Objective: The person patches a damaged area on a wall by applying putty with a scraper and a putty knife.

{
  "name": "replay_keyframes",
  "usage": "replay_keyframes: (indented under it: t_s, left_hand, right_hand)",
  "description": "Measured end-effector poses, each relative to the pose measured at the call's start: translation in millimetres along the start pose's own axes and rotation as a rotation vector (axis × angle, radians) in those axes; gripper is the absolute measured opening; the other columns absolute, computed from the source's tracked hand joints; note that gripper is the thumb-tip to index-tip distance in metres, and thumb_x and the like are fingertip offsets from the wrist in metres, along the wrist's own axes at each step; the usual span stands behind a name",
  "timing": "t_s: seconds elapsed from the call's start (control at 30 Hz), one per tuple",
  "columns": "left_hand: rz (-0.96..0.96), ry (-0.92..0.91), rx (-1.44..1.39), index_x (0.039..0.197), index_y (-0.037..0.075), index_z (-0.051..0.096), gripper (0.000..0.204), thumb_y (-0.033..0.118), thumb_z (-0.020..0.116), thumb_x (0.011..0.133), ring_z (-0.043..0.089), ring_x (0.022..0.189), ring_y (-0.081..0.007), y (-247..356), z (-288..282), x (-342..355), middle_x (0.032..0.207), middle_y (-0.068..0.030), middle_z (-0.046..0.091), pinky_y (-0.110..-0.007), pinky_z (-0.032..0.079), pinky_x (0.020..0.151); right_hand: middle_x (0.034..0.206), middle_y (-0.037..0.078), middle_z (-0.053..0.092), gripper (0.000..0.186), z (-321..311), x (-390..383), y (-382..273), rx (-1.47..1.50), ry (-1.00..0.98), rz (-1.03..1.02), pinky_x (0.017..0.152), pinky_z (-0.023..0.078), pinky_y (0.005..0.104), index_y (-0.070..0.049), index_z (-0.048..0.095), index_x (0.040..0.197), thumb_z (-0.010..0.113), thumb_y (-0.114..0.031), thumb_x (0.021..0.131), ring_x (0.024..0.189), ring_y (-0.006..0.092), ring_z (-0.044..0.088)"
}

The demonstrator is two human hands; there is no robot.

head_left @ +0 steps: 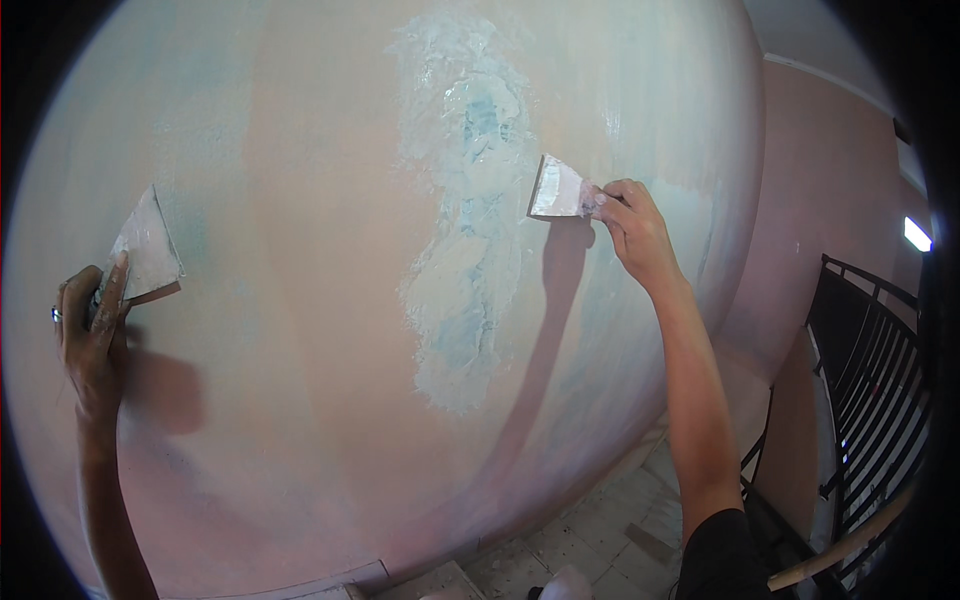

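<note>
A tall, rough patch of wet whitish putty [430, 285] runs down the middle of the pale wall [320, 230], with bluish hollows showing in it. My right hand [637, 230] grips the handle of a putty knife [558, 188], its broad blade smeared white and held just right of the patch. Whether that blade touches the wall I cannot tell. Over at the far left, my left hand [90, 340] is closed on a second putty knife [150, 250], one finger lying along its putty-coated blade. That blade points upward, apart from the patch.
On the right stands a black metal railing [872, 370], with a wooden pole [840, 545] slanting in below it. Grey floor tiles [600, 540] lie at the wall's foot. A whitish rounded thing [567, 584] shows at the lower edge, too cut off to name.
</note>
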State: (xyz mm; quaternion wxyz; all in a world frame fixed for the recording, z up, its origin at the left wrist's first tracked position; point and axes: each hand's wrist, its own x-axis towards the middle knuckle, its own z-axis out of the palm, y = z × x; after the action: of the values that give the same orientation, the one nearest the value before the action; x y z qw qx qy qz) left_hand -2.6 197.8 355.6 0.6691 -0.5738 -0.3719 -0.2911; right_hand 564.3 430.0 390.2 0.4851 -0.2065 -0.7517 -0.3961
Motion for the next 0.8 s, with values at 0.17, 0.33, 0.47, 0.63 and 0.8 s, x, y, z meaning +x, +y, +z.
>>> replay_keyframes:
  t_s: [0.17,0.33,0.47,0.63,0.8]
  left_hand:
    - [0.009,-0.005,0.02,0.133,0.011,0.064,0.061,-0.012,0.071,0.077,0.059,0.099,-0.0292,-5.0,0.3,-3.8,0.11,-0.0127,0.058,-0.039,0.05,0.083]
    - [-0.036,0.017,-0.024,0.132,0.014,0.066,0.064,-0.008,0.076,0.073,0.06,0.098,-0.0273,-2.9,2.7,-4.5,0.11,-0.0105,0.061,-0.04,0.049,0.082]
    - [-0.013,0.011,0.014,0.132,0.014,0.066,0.064,-0.009,0.075,0.073,0.06,0.098,-0.0275,-5.0,-3.4,-2.3,0.11,-0.0109,0.061,-0.04,0.049,0.082]
    - [-0.008,0.018,-0.003,0.132,0.014,0.066,0.064,-0.009,0.076,0.072,0.06,0.098,-0.0278,-7.0,-2.7,-3.7,0.11,-0.0116,0.061,-0.039,0.049,0.082]
    - [-0.012,0.023,-0.014,0.132,0.014,0.066,0.064,-0.008,0.076,0.073,0.061,0.098,-0.0279,-4.5,-0.9,-2.3,0.11,-0.0117,0.062,-0.039,0.049,0.083]
  right_hand:
    - [0.098,0.009,0.061,0.026,-4.5,20.2,-21.2,0.053,0.083,-0.036,0.075,0.052,0.0391,-0.003,0.071,0.104,0.07,0.006,0.079,0.092,0.0283,0.059]
    - [0.098,0.008,0.062,0.027,4.0,51.5,-39.9,0.079,0.065,-0.089,0.076,0.053,0.0381,-0.005,0.072,0.103,0.069,0.006,0.079,0.093,0.0267,0.059]
    - [0.097,0.006,0.062,0.024,9.3,64.4,-47.4,0.077,0.042,-0.153,0.079,0.053,0.0368,-0.006,0.072,0.101,0.067,0.005,0.08,0.094,0.0248,0.059]
    - [0.097,0.005,0.062,0.022,9.6,68.5,-45.1,0.02,0.047,-0.171,0.08,0.052,0.0365,-0.006,0.073,0.099,0.065,0.005,0.081,0.094,0.0244,0.059]
    - [0.097,0.005,0.062,0.022,8.9,58.3,-25.6,0.007,0.04,-0.135,0.08,0.052,0.037,-0.006,0.073,0.099,0.065,0.005,0.081,0.094,0.0249,0.059]
